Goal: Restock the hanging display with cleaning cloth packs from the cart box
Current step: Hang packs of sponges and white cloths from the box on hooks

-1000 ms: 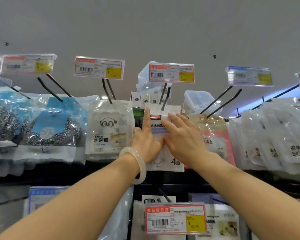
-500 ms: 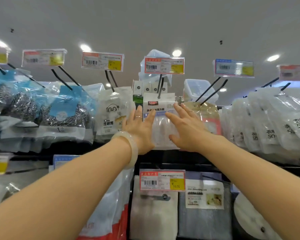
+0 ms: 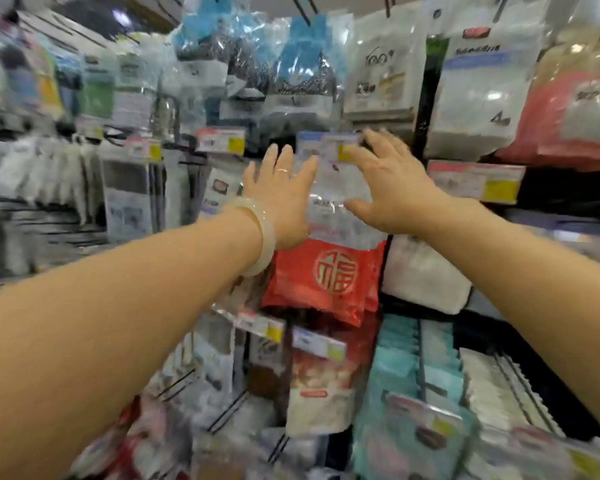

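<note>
Red packs [image 3: 329,271] below both open hands [image 3: 281,199]

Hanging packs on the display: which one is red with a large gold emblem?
The red pack hanging just below both hands, left and right; neighbouring packs are white, clear or blue.

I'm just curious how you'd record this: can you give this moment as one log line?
view: blurred | left hand: fingers spread, open, empty | right hand: open, empty | both in front of clear pack with red base | contact: cannot tell
</note>
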### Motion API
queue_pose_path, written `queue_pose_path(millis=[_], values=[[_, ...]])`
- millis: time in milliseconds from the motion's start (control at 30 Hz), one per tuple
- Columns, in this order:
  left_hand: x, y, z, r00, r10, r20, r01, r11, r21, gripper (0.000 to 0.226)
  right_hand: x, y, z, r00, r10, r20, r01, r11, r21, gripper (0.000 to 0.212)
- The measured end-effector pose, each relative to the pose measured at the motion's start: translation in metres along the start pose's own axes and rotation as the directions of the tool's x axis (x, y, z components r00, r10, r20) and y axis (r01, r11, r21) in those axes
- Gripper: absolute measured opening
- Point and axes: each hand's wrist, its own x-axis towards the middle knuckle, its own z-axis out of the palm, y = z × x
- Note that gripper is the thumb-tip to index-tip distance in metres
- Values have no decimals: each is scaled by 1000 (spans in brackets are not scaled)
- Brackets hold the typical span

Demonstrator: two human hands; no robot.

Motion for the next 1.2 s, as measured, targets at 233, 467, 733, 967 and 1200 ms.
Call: queue_pose_path(millis=[233, 467, 733, 967, 1200], values=[[-126, -113, 82, 908, -279, 314, 260, 960, 102, 92, -17, -136, 108, 948, -238, 212, 207, 966, 158, 76], [-231, -220, 152, 728, -451, 517, 423, 888, 179, 88, -26, -298, 221, 782, -456, 425, 315, 877, 362, 73], [-331, -387, 189, 461, -643, 611, 634, 721, 281, 85, -14, -472, 317, 601, -630, 492, 390, 768, 508, 69], [-392, -497, 207, 284, -754, 592, 736, 567, 369, 89, 12, -577, 366, 481, -721, 498, 432, 689, 582, 70], [-415, -558, 253, 164, -778, 607, 807, 459, 371, 85, 40, -661, 442, 353, -778, 519, 449, 628, 635, 72]])
